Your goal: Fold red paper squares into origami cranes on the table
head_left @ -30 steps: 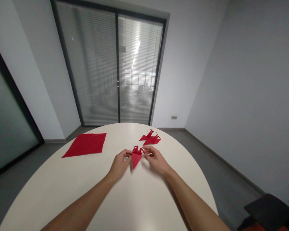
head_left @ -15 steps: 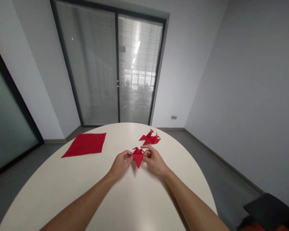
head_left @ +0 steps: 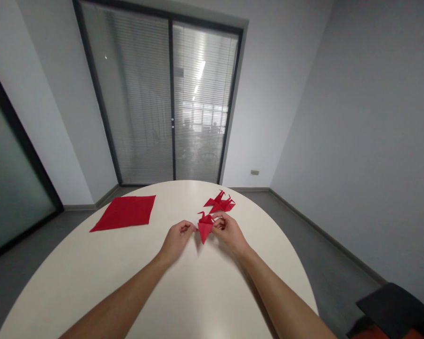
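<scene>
White tabletop (head_left: 176, 301) — left hand (head_left: 175, 241), right hand (head_left: 231, 236); each grip pinched on one red crane (head_left: 204, 229).

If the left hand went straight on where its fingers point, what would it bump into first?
The small red folded-paper bird, right at the tips of the left hand. Its fingers seem to pinch the bird's near edge, but that spot is too small to be sure.

Red paper crane (head_left: 205, 228) between left hand (head_left: 177, 239) and right hand (head_left: 232, 234) — folded cranes (head_left: 220, 204) just beyond.
</scene>
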### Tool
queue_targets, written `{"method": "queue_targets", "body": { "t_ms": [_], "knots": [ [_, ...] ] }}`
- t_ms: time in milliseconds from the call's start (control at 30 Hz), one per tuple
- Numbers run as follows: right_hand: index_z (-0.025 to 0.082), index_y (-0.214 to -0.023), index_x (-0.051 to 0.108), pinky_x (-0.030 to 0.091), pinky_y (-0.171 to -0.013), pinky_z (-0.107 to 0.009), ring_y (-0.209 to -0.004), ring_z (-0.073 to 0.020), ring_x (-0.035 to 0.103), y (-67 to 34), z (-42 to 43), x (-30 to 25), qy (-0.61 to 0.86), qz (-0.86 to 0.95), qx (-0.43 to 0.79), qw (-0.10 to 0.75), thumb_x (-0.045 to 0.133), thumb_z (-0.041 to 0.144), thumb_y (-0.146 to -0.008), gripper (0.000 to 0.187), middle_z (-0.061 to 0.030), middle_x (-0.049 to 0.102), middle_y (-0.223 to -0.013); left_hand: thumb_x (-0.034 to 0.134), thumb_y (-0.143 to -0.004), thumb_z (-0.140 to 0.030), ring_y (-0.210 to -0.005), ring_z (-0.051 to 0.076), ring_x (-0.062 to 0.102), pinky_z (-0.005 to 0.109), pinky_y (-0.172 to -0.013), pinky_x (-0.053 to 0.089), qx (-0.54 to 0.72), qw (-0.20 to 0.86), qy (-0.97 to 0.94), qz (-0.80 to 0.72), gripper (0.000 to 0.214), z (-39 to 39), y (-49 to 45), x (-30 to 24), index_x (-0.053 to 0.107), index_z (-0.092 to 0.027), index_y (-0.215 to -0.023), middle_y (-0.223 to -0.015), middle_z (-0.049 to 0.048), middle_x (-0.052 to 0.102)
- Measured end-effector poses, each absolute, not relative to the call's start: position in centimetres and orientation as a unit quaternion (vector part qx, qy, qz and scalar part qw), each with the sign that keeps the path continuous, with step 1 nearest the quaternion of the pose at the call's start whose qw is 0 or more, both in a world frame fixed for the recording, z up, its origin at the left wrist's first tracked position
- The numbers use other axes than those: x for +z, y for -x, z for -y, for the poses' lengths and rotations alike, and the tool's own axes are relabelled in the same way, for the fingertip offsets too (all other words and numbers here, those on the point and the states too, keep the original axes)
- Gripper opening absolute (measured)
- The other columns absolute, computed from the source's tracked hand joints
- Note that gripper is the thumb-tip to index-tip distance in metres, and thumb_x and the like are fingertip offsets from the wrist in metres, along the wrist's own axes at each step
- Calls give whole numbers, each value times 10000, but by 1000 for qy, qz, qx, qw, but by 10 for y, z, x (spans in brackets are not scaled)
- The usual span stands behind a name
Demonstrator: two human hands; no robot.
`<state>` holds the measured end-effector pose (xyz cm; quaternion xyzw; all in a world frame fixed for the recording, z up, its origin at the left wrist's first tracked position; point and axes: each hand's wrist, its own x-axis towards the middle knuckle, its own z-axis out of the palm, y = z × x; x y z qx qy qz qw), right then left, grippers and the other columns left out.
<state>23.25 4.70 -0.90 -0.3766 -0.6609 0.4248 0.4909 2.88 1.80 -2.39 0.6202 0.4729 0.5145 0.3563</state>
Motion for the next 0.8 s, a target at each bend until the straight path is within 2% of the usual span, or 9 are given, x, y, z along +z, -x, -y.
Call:
{"method": "queue_targets", "body": {
  "t_ms": [133, 267, 433, 667, 800],
  "knots": [
    [214, -916, 546, 465, -599, -294, -647, -173, 602, -258, -65, -6, 422, 591, 356, 589, 815, 421, -653, 429, 15, 620, -707, 583, -834, -407, -842, 221, 697, 335, -805, 508, 507, 340, -611, -504, 236, -19, -29, -27, 665, -188, -800, -852, 62, 758],
    [211, -959, 517, 494, -600, -299, -648, -173, 611, -285, -76, -8, 491, 524, 297, 629, 808, 484, -651, 504, -6, 644, -752, 561, -842, -402, -837, 223, 686, 337, -796, 500, 490, 336, -626, -505, 243, -17, -30, -26, 666, -187, -803, -844, 64, 749],
    [211, -1011, 525, 490, -609, -302, -689, -210, 661, -297, -81, -19, 594, 519, 203, 580, 768, 489, -692, 489, -33, 686, -809, 563, -836, -386, -857, 230, 686, 337, -816, 493, 476, 335, -644, -496, 224, -14, -31, -25, 664, -193, -785, -839, 65, 744],
    [231, -1017, 539, 420, -610, -284, -759, -240, 690, -296, -84, -25, 690, 554, 126, 449, 709, 418, -775, 350, -31, 728, -794, 568, -832, -353, -823, 227, 688, 328, -785, 499, 477, 329, -646, -496, 200, -14, -31, -26, 670, -194, -766, -814, 61, 747],
    [239, -1011, 550, 385, -583, -276, -785, -239, 692, -294, -84, -21, 720, 548, 109, 411, 696, 443, -800, 328, -35, 739, -836, 561, -834, -354, -813, 224, 687, 324, -781, 498, 471, 329, -651, -495, 206, -14, -32, -25, 671, -193, -768, -814, 60, 745]
  ]
}}
